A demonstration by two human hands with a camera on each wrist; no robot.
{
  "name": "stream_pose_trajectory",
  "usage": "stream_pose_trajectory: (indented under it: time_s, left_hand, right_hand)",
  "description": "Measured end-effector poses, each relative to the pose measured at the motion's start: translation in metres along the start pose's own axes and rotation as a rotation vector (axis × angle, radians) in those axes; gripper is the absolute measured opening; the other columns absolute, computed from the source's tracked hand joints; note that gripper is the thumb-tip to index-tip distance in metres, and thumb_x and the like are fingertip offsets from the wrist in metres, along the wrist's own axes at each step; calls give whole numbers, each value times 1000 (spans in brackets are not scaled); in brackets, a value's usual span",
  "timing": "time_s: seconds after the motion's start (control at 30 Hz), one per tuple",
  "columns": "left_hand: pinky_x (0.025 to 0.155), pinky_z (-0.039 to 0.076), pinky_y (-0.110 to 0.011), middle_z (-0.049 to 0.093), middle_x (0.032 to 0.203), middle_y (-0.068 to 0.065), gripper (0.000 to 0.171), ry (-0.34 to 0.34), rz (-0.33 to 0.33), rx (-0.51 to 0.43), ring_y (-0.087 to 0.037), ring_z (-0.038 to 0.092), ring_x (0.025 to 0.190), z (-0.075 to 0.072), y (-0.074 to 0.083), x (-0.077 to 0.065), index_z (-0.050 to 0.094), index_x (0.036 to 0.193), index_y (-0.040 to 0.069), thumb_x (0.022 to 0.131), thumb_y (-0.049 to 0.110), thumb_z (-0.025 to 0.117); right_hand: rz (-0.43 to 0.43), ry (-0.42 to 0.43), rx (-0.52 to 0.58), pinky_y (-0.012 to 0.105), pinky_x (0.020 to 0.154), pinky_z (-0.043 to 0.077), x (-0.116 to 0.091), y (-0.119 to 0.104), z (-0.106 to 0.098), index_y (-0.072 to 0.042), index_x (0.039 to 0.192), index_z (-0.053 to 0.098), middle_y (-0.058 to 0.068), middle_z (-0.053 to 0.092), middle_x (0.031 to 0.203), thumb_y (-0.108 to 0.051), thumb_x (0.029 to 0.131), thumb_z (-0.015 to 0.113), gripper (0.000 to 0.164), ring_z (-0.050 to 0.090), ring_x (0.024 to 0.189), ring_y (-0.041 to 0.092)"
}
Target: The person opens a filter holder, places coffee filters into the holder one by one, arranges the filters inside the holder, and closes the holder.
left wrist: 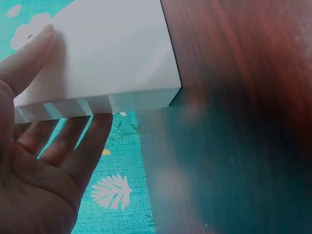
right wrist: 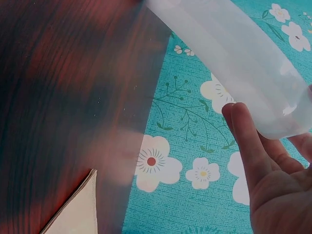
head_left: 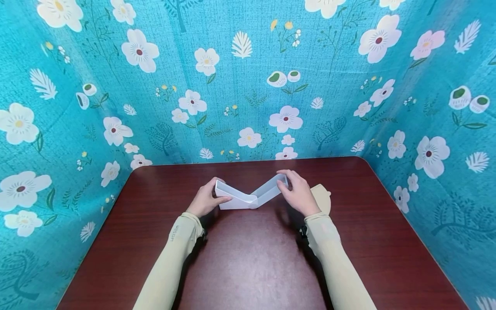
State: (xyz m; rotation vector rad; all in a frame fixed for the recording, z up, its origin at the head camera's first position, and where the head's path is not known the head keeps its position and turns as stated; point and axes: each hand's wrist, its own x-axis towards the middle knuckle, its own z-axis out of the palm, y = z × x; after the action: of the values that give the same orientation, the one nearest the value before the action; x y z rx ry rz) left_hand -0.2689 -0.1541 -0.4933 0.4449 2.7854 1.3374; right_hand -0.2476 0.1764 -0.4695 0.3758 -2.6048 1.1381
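A white hinged plastic case (head_left: 236, 203) is unfolded into a wide V above the far middle of the table. My left hand (head_left: 204, 200) grips its left half, thumb on the near side and fingers round the end. In the left wrist view, that half of the case (left wrist: 112, 53) shows a finely ribbed face and a banded edge. My right hand (head_left: 297, 193) holds the raised end of the other half between thumb and fingers. Up close in the right wrist view, this half (right wrist: 239, 58) is smooth, translucent and rounded at the end.
A flat cream piece (head_left: 321, 199) with a stitched edge lies on the dark red-brown table (head_left: 252, 258), partly behind my right wrist. Blue flowered fabric (head_left: 232, 107) hangs along the table's back and both sides.
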Motion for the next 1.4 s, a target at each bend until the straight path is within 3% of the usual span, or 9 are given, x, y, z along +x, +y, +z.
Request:
stream_pose_trajectory:
  time_s: [0.2, 0.47, 0.63, 0.83, 1.1, 1.4]
  left_hand:
    - [91, 55, -41, 71, 123, -7, 73, 44, 69, 5, -22, 68, 102, 0, 0, 0, 52, 143, 13, 82, 24, 90]
    - [89, 54, -40, 67, 133, -5, 66, 127, 170, 18, -23, 63, 115, -5, 14, 1, 56, 141, 16, 84, 23, 88]
    - [102, 53, -44, 66, 132, -4, 59, 155, 277, 144, -22, 62, 124, -2, 27, 0, 61, 138, 14, 86, 24, 86]
    - [110, 45, -49, 69, 127, -2, 50, 178, 418, 341, -22, 63, 120, 5, 39, 0, 64, 133, 17, 88, 23, 85]
    - [109, 46, -46, 73, 117, 1, 34, 197, 524, 474, -21, 67, 112, 10, 46, -1, 71, 119, 18, 87, 19, 85]
    - [107, 48, -43, 73, 118, 2, 31, 134, 649, 472, -20, 66, 114, 34, 65, -2, 72, 121, 16, 90, 17, 81]
  right_hand:
    - [4, -11, 32, 48, 95, 58, 0, 2, -9, -14, 141, 61, 10, 65, 121, -35, 103, 64, 43, 66, 106, 27]
    - [40, 55, 44, 52, 99, 55, 3, 18, -37, -11, 140, 61, 12, 65, 120, -39, 106, 58, 45, 67, 108, 31]
    - [45, 98, -9, 54, 97, 54, 6, 44, -51, -9, 139, 61, 14, 66, 119, -39, 106, 59, 45, 66, 106, 33]
    - [93, 118, -77, 57, 95, 52, 0, 71, -63, -4, 136, 62, 21, 68, 117, -30, 104, 63, 41, 67, 104, 39]
    - [190, 34, -187, 58, 89, 50, -8, 99, -71, 0, 131, 64, 26, 70, 112, -15, 96, 73, 39, 69, 99, 41]
    - [279, -127, -221, 60, 93, 48, -3, 119, -69, 2, 137, 60, 28, 65, 122, -18, 92, 75, 52, 62, 111, 43]
